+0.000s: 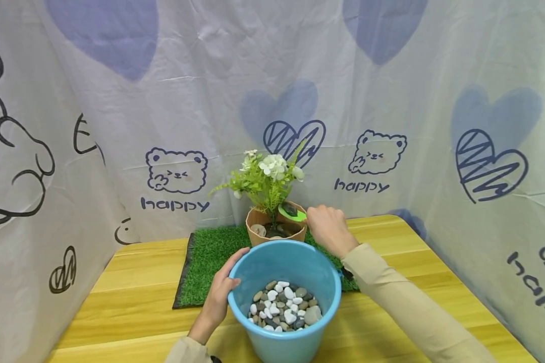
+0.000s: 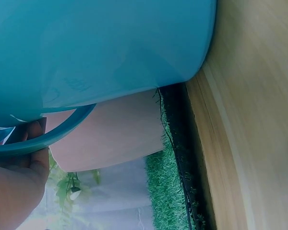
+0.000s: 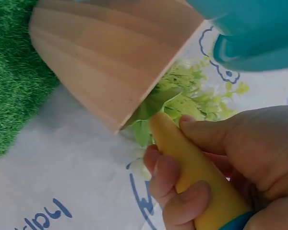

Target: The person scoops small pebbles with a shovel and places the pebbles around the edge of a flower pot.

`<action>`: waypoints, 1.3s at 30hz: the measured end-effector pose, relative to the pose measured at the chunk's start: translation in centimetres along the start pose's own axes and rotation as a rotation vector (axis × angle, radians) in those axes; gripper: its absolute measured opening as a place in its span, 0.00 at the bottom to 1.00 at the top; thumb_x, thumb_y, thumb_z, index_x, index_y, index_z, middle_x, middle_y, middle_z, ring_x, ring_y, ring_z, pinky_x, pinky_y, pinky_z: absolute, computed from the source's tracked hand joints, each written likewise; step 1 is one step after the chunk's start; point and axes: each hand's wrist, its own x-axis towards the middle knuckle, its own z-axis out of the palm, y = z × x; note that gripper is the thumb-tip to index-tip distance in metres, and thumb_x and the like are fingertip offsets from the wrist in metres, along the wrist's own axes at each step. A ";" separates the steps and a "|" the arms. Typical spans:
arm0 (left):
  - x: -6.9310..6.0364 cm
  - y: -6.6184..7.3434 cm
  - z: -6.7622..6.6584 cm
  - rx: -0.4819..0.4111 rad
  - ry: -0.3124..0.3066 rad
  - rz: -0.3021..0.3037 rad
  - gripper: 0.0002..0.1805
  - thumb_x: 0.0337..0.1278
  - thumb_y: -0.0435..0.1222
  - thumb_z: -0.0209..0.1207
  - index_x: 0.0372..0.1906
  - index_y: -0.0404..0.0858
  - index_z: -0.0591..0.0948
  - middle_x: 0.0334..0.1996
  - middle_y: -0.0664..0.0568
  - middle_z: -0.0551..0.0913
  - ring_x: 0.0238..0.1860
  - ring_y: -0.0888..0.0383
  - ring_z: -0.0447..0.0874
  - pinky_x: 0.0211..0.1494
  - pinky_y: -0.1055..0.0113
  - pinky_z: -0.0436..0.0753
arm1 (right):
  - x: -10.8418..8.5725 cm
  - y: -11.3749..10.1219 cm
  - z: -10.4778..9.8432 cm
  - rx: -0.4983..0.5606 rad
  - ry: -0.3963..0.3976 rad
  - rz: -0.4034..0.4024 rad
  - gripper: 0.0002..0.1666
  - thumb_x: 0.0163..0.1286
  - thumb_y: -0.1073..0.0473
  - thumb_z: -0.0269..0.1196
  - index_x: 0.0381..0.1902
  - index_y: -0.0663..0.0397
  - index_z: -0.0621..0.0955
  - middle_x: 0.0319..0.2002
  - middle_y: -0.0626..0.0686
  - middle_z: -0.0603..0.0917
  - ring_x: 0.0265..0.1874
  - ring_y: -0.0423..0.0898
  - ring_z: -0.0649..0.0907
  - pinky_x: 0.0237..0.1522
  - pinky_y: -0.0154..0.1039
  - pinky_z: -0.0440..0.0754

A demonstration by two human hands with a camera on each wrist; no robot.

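My right hand [image 1: 329, 227] grips the yellow handle [image 3: 197, 172] of a small garden trowel, fingers wrapped around it. Its green blade [image 1: 292, 214] carries dark stone and tilts over the rim of a terracotta-coloured flowerpot [image 1: 277, 237]. In that pot stand a plant [image 1: 268, 186] with white flowers and several stones. A blue bucket [image 1: 284, 252] stands in front of the pot, with white, grey and brown pebbles [image 1: 283, 307] at its bottom. My left hand [image 1: 220, 287] holds the bucket's left rim, thumb on the inner side; the left wrist view shows fingers behind the blue rim.
The pot stands on a green artificial grass mat [image 1: 200, 272] with a dark edge. Underneath is a wood-grain table [image 1: 136, 287]. White cloth [image 1: 236, 60] printed with hearts and bears hangs behind and on both sides.
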 end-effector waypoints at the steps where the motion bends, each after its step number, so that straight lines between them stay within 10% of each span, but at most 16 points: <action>1: 0.0 0.0 0.0 0.000 0.001 -0.002 0.37 0.52 0.32 0.39 0.74 0.42 0.64 0.67 0.38 0.71 0.60 0.34 0.75 0.53 0.44 0.80 | 0.1 -0.1 -0.1 0.002 -0.010 0.000 0.19 0.70 0.54 0.60 0.19 0.51 0.76 0.17 0.51 0.76 0.17 0.48 0.76 0.18 0.44 0.74; 39: 0.0 0.1 0.1 0.002 0.007 -0.015 0.37 0.53 0.33 0.40 0.73 0.45 0.64 0.67 0.39 0.71 0.59 0.35 0.76 0.52 0.46 0.81 | 2.4 0.0 -2.2 0.107 -0.282 0.015 0.12 0.70 0.54 0.60 0.27 0.51 0.81 0.26 0.50 0.82 0.27 0.48 0.80 0.32 0.44 0.80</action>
